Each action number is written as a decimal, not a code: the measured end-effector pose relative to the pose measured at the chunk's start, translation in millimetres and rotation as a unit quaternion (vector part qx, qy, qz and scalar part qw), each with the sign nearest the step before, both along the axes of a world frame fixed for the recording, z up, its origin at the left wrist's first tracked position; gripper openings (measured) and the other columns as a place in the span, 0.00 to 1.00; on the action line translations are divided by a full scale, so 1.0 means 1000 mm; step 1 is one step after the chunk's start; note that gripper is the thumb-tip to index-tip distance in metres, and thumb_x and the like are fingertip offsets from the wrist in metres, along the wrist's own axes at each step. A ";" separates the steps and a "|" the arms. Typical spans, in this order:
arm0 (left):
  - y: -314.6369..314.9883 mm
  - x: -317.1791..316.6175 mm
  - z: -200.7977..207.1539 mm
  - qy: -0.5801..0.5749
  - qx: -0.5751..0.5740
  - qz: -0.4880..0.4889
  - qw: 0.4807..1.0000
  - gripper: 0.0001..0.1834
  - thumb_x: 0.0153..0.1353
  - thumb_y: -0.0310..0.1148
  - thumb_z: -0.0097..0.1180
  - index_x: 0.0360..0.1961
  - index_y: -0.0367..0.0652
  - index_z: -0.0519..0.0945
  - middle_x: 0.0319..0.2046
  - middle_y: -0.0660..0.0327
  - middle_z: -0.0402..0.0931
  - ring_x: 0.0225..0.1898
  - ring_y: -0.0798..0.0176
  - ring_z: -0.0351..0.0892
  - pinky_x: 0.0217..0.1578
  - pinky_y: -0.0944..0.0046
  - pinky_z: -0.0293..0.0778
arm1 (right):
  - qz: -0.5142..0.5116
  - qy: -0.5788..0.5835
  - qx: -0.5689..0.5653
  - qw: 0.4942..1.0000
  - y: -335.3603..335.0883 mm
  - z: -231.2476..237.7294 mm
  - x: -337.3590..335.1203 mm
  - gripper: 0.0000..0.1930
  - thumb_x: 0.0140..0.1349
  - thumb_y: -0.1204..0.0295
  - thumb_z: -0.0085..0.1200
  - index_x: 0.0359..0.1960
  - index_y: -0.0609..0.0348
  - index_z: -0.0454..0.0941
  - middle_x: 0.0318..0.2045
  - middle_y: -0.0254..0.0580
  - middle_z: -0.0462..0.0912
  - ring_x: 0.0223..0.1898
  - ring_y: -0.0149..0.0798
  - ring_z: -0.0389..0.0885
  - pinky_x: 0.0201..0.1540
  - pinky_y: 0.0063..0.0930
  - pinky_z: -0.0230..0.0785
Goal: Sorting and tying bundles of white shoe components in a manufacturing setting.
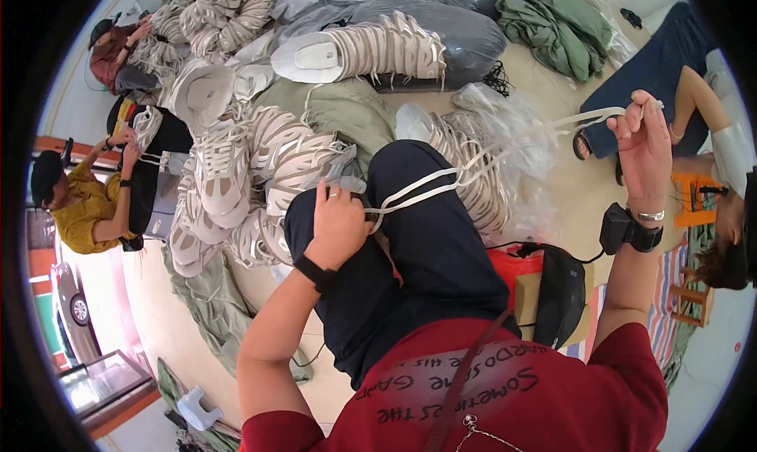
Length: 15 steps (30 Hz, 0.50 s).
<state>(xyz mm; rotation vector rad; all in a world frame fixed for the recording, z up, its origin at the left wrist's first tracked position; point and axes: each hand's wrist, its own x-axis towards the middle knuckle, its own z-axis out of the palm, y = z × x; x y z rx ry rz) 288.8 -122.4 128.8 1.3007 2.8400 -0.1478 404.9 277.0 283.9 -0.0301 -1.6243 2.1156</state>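
Long cream shoelaces [422,188] stretch in several strands from my left knee up to the right. Raised high at the right, my right hand [643,148] has its fingers closed around their far end. My left hand [339,223] rests low over my left knee, closed where the laces come out by its thumb side. Whatever else lies under that palm is hidden. Just beyond the knee are beige-and-white shoe uppers [225,168], heaped close to my left hand. More nested uppers [473,176] lie past my right knee, partly under clear plastic.
A long stack of uppers [378,50] lies ahead by grey plastic bags [473,38] and green cloth [556,26]. A black bag [560,298] stands by my right hip. People sit at left and right; one in yellow [91,215] handles a shoe. A wooden stool [694,302] stands right.
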 end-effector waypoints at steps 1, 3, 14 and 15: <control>-0.003 -0.003 0.000 0.002 -0.002 -0.005 1.000 0.13 0.52 0.40 0.59 0.31 0.41 0.80 0.36 0.57 0.76 0.48 0.54 0.72 0.59 0.45 0.56 | -0.014 0.000 0.008 1.000 0.003 -0.002 0.002 0.13 0.71 0.67 0.37 0.45 0.63 0.71 0.24 0.30 0.68 0.26 0.27 0.69 0.45 0.30 0.72; -0.014 -0.009 0.004 -0.081 0.048 0.002 0.996 0.13 0.49 0.39 0.61 0.32 0.42 0.82 0.34 0.58 0.78 0.48 0.56 0.73 0.60 0.44 0.54 | -0.027 0.004 0.011 1.000 0.007 -0.007 0.002 0.13 0.71 0.67 0.37 0.45 0.64 0.71 0.24 0.30 0.68 0.26 0.27 0.69 0.45 0.30 0.72; -0.107 -0.046 0.148 -0.412 0.785 0.148 0.438 0.09 0.65 0.26 0.45 0.45 0.36 0.69 0.21 0.68 0.59 0.22 0.76 0.62 0.35 0.72 0.72 | -0.082 0.130 -0.018 0.988 -0.001 -0.028 -0.050 0.12 0.69 0.68 0.41 0.42 0.68 0.70 0.25 0.36 0.74 0.30 0.31 0.76 0.47 0.37 0.74; -0.122 -0.044 0.170 -0.426 0.826 0.083 0.359 0.10 0.67 0.26 0.39 0.48 0.35 0.66 0.19 0.68 0.54 0.20 0.77 0.57 0.25 0.78 0.64 | -0.063 0.118 -0.031 0.991 -0.011 -0.034 -0.063 0.12 0.69 0.68 0.41 0.42 0.67 0.71 0.26 0.36 0.74 0.31 0.31 0.77 0.46 0.35 0.74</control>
